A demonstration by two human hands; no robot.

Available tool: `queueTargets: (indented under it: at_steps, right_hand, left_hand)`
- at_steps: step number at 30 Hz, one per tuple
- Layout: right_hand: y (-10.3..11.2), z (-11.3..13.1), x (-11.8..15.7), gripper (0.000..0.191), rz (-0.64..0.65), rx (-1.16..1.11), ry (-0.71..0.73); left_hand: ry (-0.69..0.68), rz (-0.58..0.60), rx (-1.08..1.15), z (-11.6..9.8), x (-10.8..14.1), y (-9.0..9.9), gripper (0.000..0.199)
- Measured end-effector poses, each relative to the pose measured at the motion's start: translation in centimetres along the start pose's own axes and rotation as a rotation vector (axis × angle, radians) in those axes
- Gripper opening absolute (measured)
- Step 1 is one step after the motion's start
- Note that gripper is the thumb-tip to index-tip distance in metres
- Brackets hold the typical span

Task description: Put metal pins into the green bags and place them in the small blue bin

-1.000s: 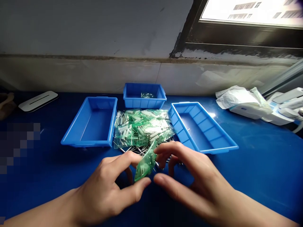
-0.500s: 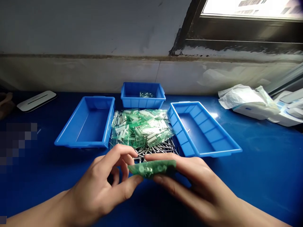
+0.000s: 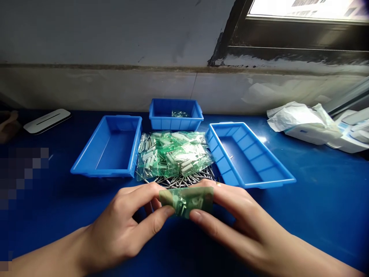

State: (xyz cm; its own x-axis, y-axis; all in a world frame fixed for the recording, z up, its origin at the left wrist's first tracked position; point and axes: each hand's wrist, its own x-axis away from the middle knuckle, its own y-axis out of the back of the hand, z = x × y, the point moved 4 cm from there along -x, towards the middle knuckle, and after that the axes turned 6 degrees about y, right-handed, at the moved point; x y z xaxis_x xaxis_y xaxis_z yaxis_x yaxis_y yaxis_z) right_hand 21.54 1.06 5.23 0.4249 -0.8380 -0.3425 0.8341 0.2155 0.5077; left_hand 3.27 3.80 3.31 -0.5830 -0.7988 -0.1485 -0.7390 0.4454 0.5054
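A small green plastic packet [image 3: 198, 197] is stretched between my two hands, with metal screws and whitish pieces showing through it. My left hand [image 3: 135, 219] pinches its left end between thumb and fingers. On the other end, my right hand [image 3: 236, 215] closes with the thumb in front and the fingers behind, partly hidden by the packet. Just beyond my fingertips lies a heap of loose screws [image 3: 190, 180]. Over its far side are piled several similar green packets [image 3: 175, 152] containing white plugs and screws.
Three blue bins surround the pile: a left bin [image 3: 75, 169], a back bin [image 3: 175, 124] holding a packet, and a right bin [image 3: 288, 181] with a small screw inside. A white flat device [image 3: 47, 121] lies far left; crumpled white paper [image 3: 296, 117] is at the right, on the blue table [image 3: 325, 184].
The packet has tipped up, so its broad face now shows instead of its edge. My left fingers have closed in on its left end. The view has shifted slightly.
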Motion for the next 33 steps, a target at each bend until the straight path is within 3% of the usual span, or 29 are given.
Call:
queueTargets:
  at_steps: [9, 13, 21, 25, 27, 30, 33]
  right_hand:
    - [0.3, -0.7, 0.4, 0.009, 0.088, 0.102, -0.109]
    - [0.6, -0.2, 0.4, 0.027, 0.102, 0.111, -0.112]
    - [-0.9, -0.6, 0.7, 0.014, 0.138, 0.022, -0.104]
    - [-1.2, -2.1, 1.0, 0.013, 0.129, 0.044, -0.259]
    - [-1.1, -2.5, 1.1, 0.009, 0.063, 0.032, -0.319]
    - [-0.8, -2.0, 0.9, 0.016, 0.002, 0.058, -0.270]
    - [-1.2, -1.2, 0.5, 0.012, 0.124, -0.022, -0.233]
  left_hand:
    - [-0.001, -0.017, -0.060, 0.1, -0.1, 0.2, 0.015]
    - [0.014, -0.022, -0.018, 0.3, 0.1, 0.1, 0.013]
    - [-0.008, 0.020, 0.064, -0.1, 0.1, -0.1, 0.016]
    - [-0.028, 0.046, 0.037, -0.2, 0.1, -0.3, 0.017]
    - [-0.057, 0.063, 0.027, -0.4, 0.1, -0.3, 0.015]
    - [-0.071, 0.094, 0.033, -0.4, 0.1, -0.4, 0.014]
    - [-0.064, 0.128, 0.073, -0.5, 0.1, -0.4, 0.010]
